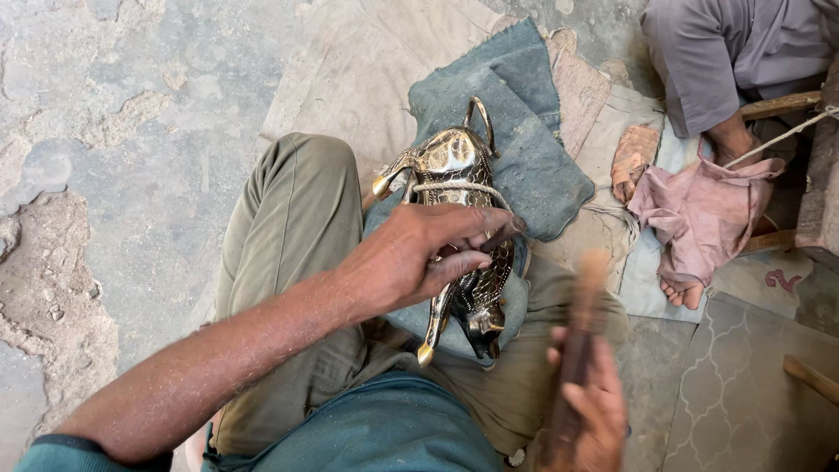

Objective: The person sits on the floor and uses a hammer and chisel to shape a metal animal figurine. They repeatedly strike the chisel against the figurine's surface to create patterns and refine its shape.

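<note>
From the head camera, the left hand point(419, 258) lies palm-down on a shiny brass animal figure point(454, 236), its fingers point(472, 236) spread and pressing it onto the blue cloth pad point(533, 157) across the person's lap. The right hand point(585, 402), blurred, has its fingers clamped around a wooden-handled tool point(578, 341) held just beside the figure. The brass already gleams over most of its visible surface, so the work looks well along, though a cord point(459, 186) is looped round the body; another seated person's sleeve point(699, 61) shows at upper right.

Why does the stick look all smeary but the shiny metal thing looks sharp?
In the head view, the stick and the right hand are blurred, as from motion; the left hand and brass piece are sharp, with bright glare spots on the metal. Light is soft, shadows faint.
</note>
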